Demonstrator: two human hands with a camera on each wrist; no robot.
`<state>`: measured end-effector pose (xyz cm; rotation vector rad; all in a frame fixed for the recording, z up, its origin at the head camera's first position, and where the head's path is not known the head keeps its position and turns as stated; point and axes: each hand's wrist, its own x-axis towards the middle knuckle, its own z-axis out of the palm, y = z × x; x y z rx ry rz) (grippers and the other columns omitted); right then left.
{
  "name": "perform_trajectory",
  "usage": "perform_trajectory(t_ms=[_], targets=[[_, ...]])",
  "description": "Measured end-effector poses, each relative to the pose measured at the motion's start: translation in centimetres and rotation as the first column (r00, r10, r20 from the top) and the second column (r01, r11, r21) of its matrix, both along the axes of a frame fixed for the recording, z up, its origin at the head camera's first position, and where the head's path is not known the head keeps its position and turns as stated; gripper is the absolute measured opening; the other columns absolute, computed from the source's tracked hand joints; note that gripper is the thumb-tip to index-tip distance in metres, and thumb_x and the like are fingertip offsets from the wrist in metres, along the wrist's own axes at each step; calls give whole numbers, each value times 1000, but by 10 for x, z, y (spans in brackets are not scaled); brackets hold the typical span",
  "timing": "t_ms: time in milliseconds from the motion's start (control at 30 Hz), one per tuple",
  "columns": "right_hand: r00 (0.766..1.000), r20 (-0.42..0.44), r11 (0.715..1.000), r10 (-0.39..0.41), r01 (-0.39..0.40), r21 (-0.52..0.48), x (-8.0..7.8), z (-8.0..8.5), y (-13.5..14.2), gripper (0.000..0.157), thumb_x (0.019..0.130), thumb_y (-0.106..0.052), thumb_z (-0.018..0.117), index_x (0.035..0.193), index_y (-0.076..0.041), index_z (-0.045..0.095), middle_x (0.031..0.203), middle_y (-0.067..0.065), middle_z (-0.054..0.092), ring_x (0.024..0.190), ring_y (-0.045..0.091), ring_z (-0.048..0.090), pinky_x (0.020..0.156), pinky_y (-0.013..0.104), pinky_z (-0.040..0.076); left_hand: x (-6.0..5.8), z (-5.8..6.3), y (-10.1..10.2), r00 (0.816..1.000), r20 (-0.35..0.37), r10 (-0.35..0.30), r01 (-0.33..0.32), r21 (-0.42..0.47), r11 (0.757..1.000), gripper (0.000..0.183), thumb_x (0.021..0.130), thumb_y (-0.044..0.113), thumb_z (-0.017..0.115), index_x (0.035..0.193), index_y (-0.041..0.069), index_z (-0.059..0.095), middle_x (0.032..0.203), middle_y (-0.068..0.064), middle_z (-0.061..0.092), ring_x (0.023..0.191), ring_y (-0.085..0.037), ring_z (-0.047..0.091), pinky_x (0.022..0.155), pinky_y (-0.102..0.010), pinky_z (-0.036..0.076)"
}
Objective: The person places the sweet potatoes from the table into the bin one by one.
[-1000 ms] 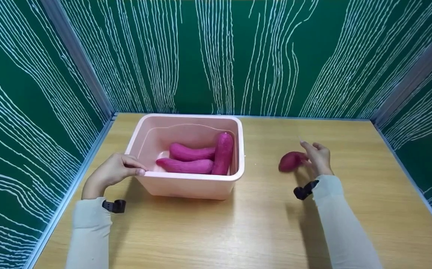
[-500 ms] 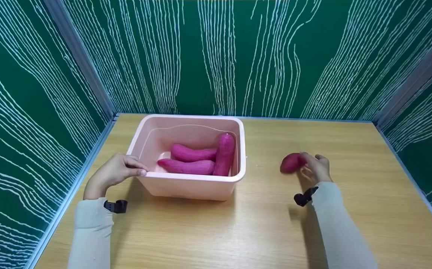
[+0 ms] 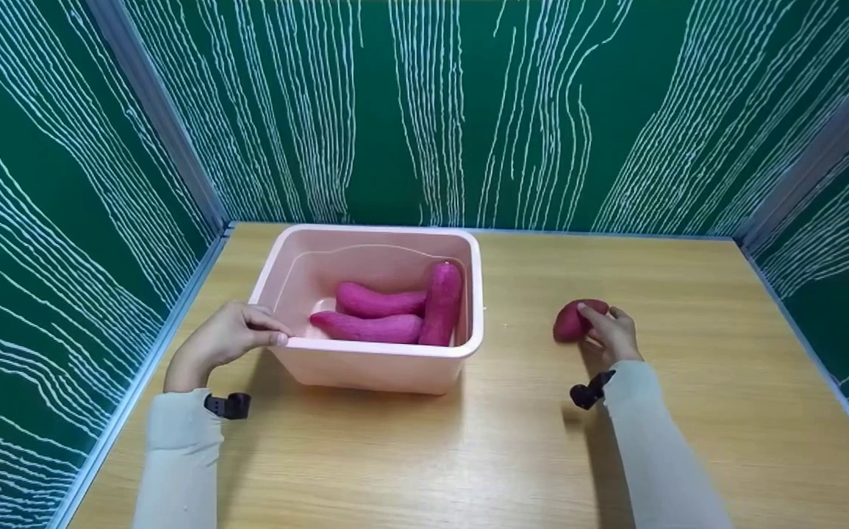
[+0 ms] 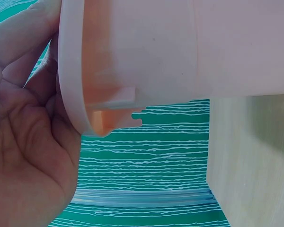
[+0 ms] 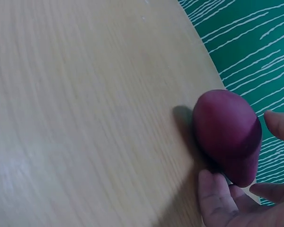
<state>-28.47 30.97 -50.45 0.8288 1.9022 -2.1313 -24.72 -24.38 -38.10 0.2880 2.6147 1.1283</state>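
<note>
My left hand (image 3: 229,338) pinches the front left corner of a light pink plastic tub (image 3: 373,371); the left wrist view shows my fingers (image 4: 19,42) at its rim. Inside the tub lie three long magenta vegetables, one (image 3: 440,305) leaning up against the right wall. On the table at the right is a dark red pear-shaped fruit (image 5: 226,130). My right hand (image 3: 614,336) is around it, the thumb over its top with a narrow gap in the right wrist view, other fingers (image 5: 213,198) beside its tapered end.
The wooden table (image 3: 512,441) runs back to a green wall (image 3: 527,110) with white wavy lines. Similar panels stand at left and right, joined by grey corner posts (image 3: 159,110). A dark wrist camera (image 3: 592,389) sits on the right cuff.
My right hand has shifted slightly left and lower, its thumb now across the fruit. The fruit has turned a little on the table. My left hand keeps its place at the tub.
</note>
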Motion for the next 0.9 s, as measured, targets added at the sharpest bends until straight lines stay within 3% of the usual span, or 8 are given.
perform_trajectory(t_ms=[100, 200, 267, 367, 533, 667, 900], targets=[[1000, -7, 1000, 7, -7, 25, -1, -3, 0, 92, 95, -31, 57, 154, -13, -11, 161, 15, 5, 140, 30, 35, 108, 37, 40, 0, 1, 1, 1000, 8, 10, -10, 1, 1000, 19, 84, 15, 73, 101, 7, 76, 113, -15, 69, 111, -31, 49, 101, -51, 43], [1000, -5, 999, 10, -10, 30, -1, -4, 0, 90, 94, -29, 59, 155, -16, -5, 161, 15, 11, 118, 23, 57, 96, 32, 51, 1, 2, 1, 1000, 12, 16, -16, 1, 1000, 20, 83, 16, 74, 101, 7, 76, 114, -15, 68, 111, -31, 49, 101, -51, 42], [1000, 0, 999, 20, -20, 26, -1, -4, 0, 90, 93, -29, 60, 155, -19, -4, 161, 14, 12, 105, 16, 60, 87, 28, 54, 1, 2, 1, 1000, 5, 10, -10, 7, 1000, 20, 83, 16, 74, 101, 7, 76, 113, -15, 69, 110, -30, 49, 100, -49, 43], [999, 5, 999, 45, -45, 19, 0, -3, -1, 90, 93, -29, 61, 155, -22, -4, 161, 13, 10, 114, 20, 57, 86, 27, 54, 1, 1, 0, 1000, -22, -14, 14, 11, 1000, 18, 84, 15, 74, 99, 5, 77, 110, -15, 69, 107, -28, 50, 94, -42, 46], [995, -5, 994, 97, -97, 48, -2, -4, -5, 88, 95, -30, 59, 155, -23, -5, 162, 13, 7, 142, 31, 29, 104, 36, 45, 2, -1, -2, 999, -33, -16, 17, 8, 1000, 18, 84, 13, 73, 99, 5, 76, 108, -14, 70, 106, -27, 50, 91, -37, 47], [992, -37, 991, 124, -122, 54, -4, -6, -8, 85, 96, -27, 58, 155, -23, -4, 162, 15, 4, 144, 34, 23, 111, 43, 34, 1, -2, -2, 1000, -7, 3, -3, 10, 1000, 19, 84, 12, 73, 101, 4, 76, 110, -15, 69, 109, -30, 50, 96, -45, 49], [991, -59, 990, 121, -116, 78, -6, -11, -14, 83, 95, -24, 59, 155, -23, 2, 161, 17, 9, 143, 35, 26, 110, 44, 34, 1, -1, -1, 1000, 0, 4, -4, 22, 1000, 21, 84, 15, 73, 103, 4, 75, 113, -17, 69, 112, -32, 51, 98, -49, 48]])
